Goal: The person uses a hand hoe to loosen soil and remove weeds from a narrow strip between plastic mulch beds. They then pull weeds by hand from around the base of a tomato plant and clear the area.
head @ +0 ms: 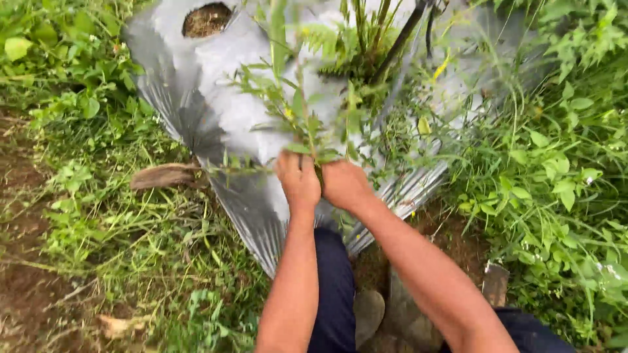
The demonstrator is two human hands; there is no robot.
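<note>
Head view, looking straight down: 2 bare arms reach forward and both hands meet at the base of a tall leafy weed [302, 114]. Left hand [298, 180] is clenched into a fist around the lower stem, fingers curled tight and knuckles up. Right hand [345, 184] sits just beside it, touching it, fingers wrapped around the same stem from the other side. The weed stands upright between the 2 fists, its thin stem rising away from them with narrow green leaves spreading to both sides and a few small yellow flecks among them.

Under the hands lies a sheet of silver-grey plastic mulch [222, 98], wrinkled and pleated along its near edge. A round hole [206, 19] showing brown soil sits near its far left corner. More leafy stalks crowd the sheet's far middle. Thick green weeds [556, 170] fill the right side, with grass and bare brown soil on the left. A dark blue trouser leg [333, 287] shows below the arms.
</note>
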